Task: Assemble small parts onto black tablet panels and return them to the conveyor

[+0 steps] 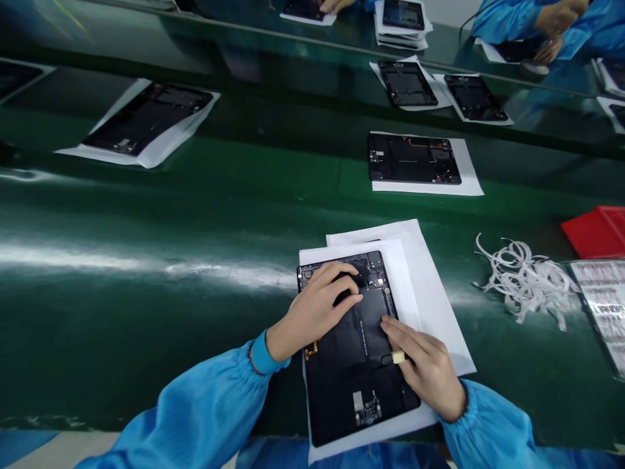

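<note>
An opened tablet [342, 371], its black inside facing up, lies at a slight tilt on white sheets [434, 306] at the table's front edge. My left hand [322, 299] reaches over its upper half, fingers bent and partly apart, fingertips at the upper middle; nothing shows in them. Along the right edge rests my right hand [424, 365], its fingertips together on the tablet. A small pale-yellow piece with a dark loop [398, 357] sits between its fingers and thumb, seemingly gripped there. What lies under both palms is hidden.
Beyond my hands another opened tablet [410, 159] lies on white paper, and one more [151, 117] lies far left. At right are curled white strips [530, 277], a red bin [598, 231] and a sheet of labels [603, 306]. Co-workers' hands [556, 19] show at the back.
</note>
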The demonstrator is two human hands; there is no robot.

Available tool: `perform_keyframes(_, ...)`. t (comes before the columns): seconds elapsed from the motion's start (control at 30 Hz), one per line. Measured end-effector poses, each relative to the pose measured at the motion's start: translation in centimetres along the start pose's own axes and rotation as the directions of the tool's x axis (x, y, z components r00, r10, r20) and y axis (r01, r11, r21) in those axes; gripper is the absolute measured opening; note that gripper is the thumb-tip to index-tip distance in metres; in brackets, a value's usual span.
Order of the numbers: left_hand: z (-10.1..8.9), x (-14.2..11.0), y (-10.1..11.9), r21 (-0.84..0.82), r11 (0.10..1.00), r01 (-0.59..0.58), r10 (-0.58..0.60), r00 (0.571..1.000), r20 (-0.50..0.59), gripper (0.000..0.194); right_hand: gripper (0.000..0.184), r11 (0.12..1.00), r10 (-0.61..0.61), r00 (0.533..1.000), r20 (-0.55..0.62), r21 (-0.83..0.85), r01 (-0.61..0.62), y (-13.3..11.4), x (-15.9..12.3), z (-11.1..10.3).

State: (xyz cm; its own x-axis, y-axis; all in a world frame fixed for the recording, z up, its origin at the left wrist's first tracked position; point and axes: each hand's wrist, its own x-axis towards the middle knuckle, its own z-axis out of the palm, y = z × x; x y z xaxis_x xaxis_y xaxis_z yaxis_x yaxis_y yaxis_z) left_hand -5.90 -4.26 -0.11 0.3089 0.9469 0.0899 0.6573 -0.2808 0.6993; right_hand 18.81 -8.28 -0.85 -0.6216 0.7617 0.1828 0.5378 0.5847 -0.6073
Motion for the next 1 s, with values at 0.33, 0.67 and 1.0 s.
perform_keyframes(0.33,0.1,0.0,0.0,-0.009,1.000,-0.003,0.003,1.000,0.008,0.010,0.058,0.995,-0.039,0.999,0.018,-0.086,0.041,0.4,-0.2,0.1)
perform_keyframes(0.67,0.3,-0.2,0.0,-0.092,0.995,0.045,-0.050,0.998,-0.050,0.020,0.057,0.903,-0.246,0.957,0.155,-0.323,0.284,-2.7,-0.2,-0.3)
perform_keyframes(1.0,-1.0,-5.2,0.2,-0.116,0.945,0.307,-0.328,0.889,-0.319,0.010,0.060,0.956,-0.166,0.978,0.128,-0.224,0.192,-0.4,6.1,-0.4)
